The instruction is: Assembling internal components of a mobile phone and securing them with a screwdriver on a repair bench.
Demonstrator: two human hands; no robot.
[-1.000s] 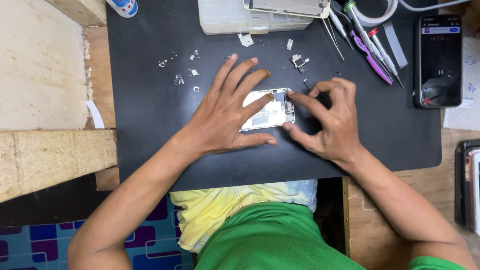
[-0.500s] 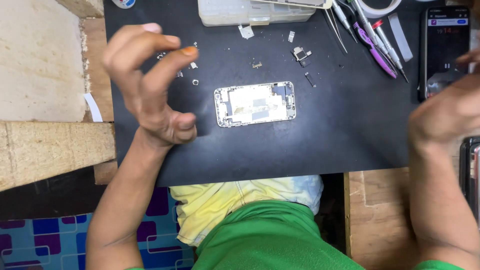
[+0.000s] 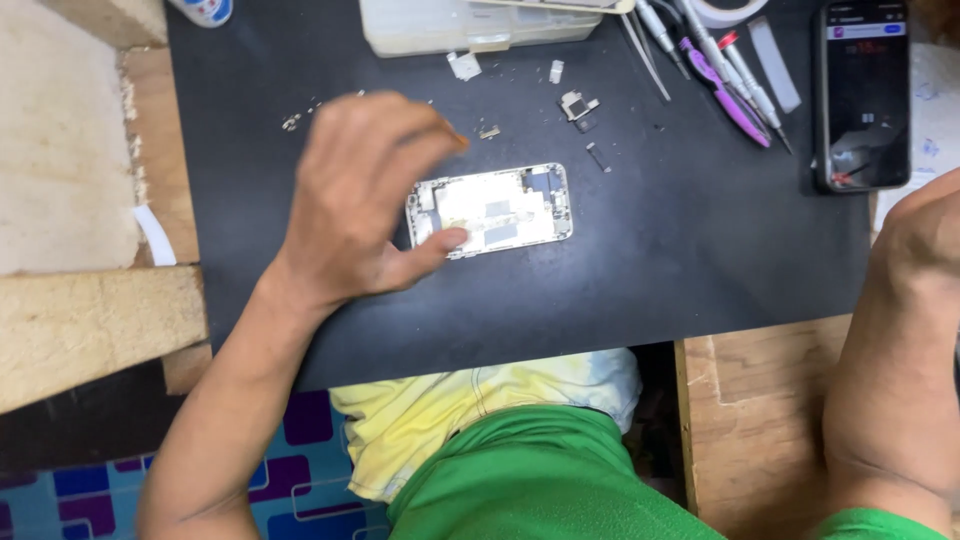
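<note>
Head-camera footage was taken looking straight down on a black work mat [image 3: 620, 290], where an opened smartphone chassis [image 3: 492, 208] was laid flat near the middle, its inner side facing up so that the components could be reached. The left hand [image 3: 365, 200] was held over the chassis's left end, motion-blurred, with the thumb extended toward that edge and the fingers loosely curled; nothing could be seen pinched between them. Whether the thumb actually touched the frame could not be told. The right hand [image 3: 925, 240] was kept at the right border of the view, mostly cut off, so its grip could not be judged. Tiny screws and brackets [image 3: 578, 104] were spread above the chassis, apparently set apart for retrieval, and screwdrivers [image 3: 735, 75] were laid at the top right beside a second phone [image 3: 862, 95] with its screen lit. Compared with half a second earlier, the left hand had been brought down from a raised position at the mat's left side to the chassis, while the chassis itself was left unmoved.
</note>
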